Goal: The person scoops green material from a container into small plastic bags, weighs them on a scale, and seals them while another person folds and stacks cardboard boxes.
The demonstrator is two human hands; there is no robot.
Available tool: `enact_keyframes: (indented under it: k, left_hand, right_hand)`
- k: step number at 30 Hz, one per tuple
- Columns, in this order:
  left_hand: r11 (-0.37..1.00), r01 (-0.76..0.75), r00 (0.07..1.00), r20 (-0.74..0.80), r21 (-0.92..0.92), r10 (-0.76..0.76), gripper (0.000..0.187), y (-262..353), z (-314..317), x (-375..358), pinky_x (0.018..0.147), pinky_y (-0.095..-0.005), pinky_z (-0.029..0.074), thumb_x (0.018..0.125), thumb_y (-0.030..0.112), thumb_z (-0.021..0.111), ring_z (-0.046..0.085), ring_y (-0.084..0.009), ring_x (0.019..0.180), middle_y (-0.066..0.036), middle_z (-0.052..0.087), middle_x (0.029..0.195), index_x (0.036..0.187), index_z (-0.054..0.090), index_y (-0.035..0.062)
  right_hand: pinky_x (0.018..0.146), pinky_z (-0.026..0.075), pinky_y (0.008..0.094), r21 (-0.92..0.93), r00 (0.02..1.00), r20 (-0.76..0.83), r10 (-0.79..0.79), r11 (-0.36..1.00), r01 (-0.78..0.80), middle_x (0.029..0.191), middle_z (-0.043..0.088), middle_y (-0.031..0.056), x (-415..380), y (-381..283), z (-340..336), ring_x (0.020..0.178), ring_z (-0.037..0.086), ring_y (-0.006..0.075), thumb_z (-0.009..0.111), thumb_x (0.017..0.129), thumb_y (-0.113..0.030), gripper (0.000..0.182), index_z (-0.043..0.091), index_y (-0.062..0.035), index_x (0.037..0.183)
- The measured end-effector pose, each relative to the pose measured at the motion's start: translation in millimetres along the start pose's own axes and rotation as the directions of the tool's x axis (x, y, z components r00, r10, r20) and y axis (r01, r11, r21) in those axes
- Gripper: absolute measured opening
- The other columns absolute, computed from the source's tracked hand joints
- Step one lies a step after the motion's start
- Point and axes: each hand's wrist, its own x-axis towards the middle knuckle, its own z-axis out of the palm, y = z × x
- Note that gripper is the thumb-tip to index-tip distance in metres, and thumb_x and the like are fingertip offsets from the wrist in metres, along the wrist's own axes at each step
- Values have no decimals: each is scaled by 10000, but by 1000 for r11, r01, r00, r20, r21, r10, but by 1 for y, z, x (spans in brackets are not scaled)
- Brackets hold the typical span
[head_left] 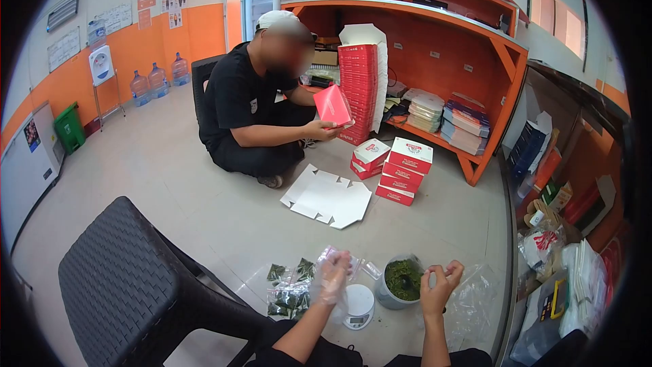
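Over the scale (358, 306) | left hand (332, 277) fingers grasping plastic bag (337, 258) | right hand (440, 284) fingers clenched

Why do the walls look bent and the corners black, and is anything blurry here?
Head view: a fisheye lens bows the shelf and floor edges and leaves dark round corners; lighting is even and indoor; the left hand, in a clear glove, looks soft, while the right hand is sharper.

You worked over a pale tiled floor (204, 211). On it lay small filled bags (288, 291), a white scale (358, 306), a tub of green herbs (402, 281), a flat unfolded carton (327, 197) and stacked red-and-white boxes (401, 170); a dark wicker chair (136, 278) stood nearby.
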Motion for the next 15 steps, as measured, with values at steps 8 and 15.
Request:
enact_keyframes:
  k: [8, 15]
  left_hand:
    - [985, -102, 949, -311, -142, 53, 385, 36, -50, 22, 753, -301, 478, 844, 276, 671, 579, -204, 908, -88, 608, 1071, 1145, 578, 54]
    - [983, -98, 957, -287, -158, 49, 400, 52, -54, 15, 810, -310, 457, 840, 269, 671, 558, -222, 967, -92, 583, 1125, 1157, 576, 46]
  right_hand:
    - [827, 350, 427, -110, 997, 79, 12, 994, -4, 955, 374, 121, -24, -4, -12, 887, 403, 273, 658, 698, -55, 98, 610, -42, 783]
    - [785, 374, 354, 146, 966, 225, 129, 975, -165, 913, 361, 119, -62, -26, -9, 879, 411, 277, 690, 697, -48, 100, 623, -46, 771]
